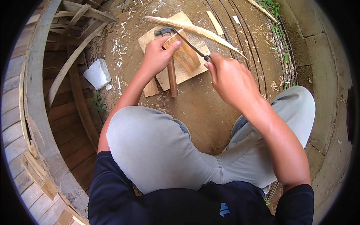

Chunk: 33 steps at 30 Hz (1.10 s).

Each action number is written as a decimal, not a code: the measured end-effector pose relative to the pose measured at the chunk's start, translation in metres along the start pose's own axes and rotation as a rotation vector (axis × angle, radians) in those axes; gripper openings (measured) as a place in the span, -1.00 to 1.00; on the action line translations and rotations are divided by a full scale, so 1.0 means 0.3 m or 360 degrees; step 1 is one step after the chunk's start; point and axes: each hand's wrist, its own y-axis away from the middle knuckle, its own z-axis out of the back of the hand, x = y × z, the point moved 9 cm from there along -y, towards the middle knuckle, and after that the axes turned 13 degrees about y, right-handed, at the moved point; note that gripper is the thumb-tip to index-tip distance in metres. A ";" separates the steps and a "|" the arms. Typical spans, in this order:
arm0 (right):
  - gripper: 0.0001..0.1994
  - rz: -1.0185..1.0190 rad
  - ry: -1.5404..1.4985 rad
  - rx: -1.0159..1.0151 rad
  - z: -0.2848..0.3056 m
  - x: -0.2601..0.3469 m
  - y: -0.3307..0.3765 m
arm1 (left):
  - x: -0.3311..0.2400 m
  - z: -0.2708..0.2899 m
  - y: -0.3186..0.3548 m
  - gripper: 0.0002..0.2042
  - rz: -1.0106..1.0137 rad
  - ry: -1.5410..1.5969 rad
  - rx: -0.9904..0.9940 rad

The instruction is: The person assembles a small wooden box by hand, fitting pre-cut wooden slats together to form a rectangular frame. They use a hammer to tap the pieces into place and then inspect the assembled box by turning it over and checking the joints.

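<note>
While the left hand [159, 50] has the block [186, 57] over the board [182, 74], the right hand [232, 78] holds a thin dark blade [192, 45] by its black handle, blade crossing the block's far end. Can't tell if the edge is biting. Left grip: thumb on the block's face, other fingers mostly hidden, part closed. Right: closed fist round the handle.

For good blade work: brace the block on the board, thumb well back from the edge, light strokes along the grain. I'd shift the hammer [172, 78] first; it lies on the board, partly under the block and left hand, and could rock things.

Board sits on bare dirt [195, 112], shavings [115, 47] about. Long stick [204, 33] over its far side, white stone [97, 74] to the left. Timber frame [39, 112] far left, wall [315, 56] right.
</note>
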 end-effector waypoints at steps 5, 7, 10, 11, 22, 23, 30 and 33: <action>-0.71 -0.0012 -0.0011 0.0005 -0.003 -0.003 0.004 | -0.003 -0.003 -0.001 -0.61 0.0017 0.0016 -0.0007; -0.71 -0.0007 -0.0020 0.0008 -0.001 0.003 0.002 | -0.003 0.012 -0.001 -0.59 -0.0159 0.0049 -0.0081; -0.71 -0.0026 -0.0025 0.0013 0.001 -0.006 0.002 | -0.009 0.006 0.004 -0.58 -0.0099 0.0082 -0.0065; -0.71 -0.0033 -0.0023 0.0013 0.000 -0.011 0.002 | -0.008 -0.002 0.004 -0.58 -0.0025 0.0090 -0.0039; -0.72 -0.0023 -0.0011 0.0030 0.001 -0.004 0.002 | -0.009 0.010 0.006 -0.55 -0.0120 0.0035 -0.0068; -0.73 -0.0019 -0.0012 0.0028 0.001 -0.002 0.002 | -0.006 0.012 0.006 -0.55 -0.0150 0.0037 -0.0073; -0.74 -0.0014 0.0005 -0.0009 0.004 -0.005 0.006 | -0.011 -0.001 0.011 -0.57 0.0015 0.0098 -0.0033; -0.74 -0.0009 0.0016 -0.0002 0.007 -0.001 0.007 | -0.009 -0.001 0.009 -0.59 0.0004 0.0129 -0.0027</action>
